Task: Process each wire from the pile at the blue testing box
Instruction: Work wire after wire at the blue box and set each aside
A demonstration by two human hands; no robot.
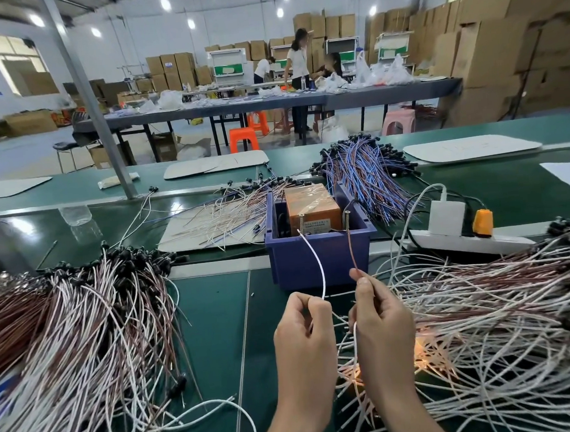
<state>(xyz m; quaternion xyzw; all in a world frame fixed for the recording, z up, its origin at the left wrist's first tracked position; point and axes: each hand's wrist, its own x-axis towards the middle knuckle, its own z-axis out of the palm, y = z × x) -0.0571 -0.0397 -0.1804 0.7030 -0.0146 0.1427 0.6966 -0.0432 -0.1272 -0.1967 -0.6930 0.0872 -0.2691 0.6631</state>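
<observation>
Your left hand (303, 330) pinches a white wire (323, 281). Your right hand (382, 317) pinches a brown wire (351, 244). Both wires run up from your fingers to the blue box (291, 266) just past them. The big wire pile (496, 318) lies beside your right hand.

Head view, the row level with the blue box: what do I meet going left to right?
Clear plastic bottle → flat sheet strewn with loose wires → blue testing box → white charger → orange plug.
</observation>
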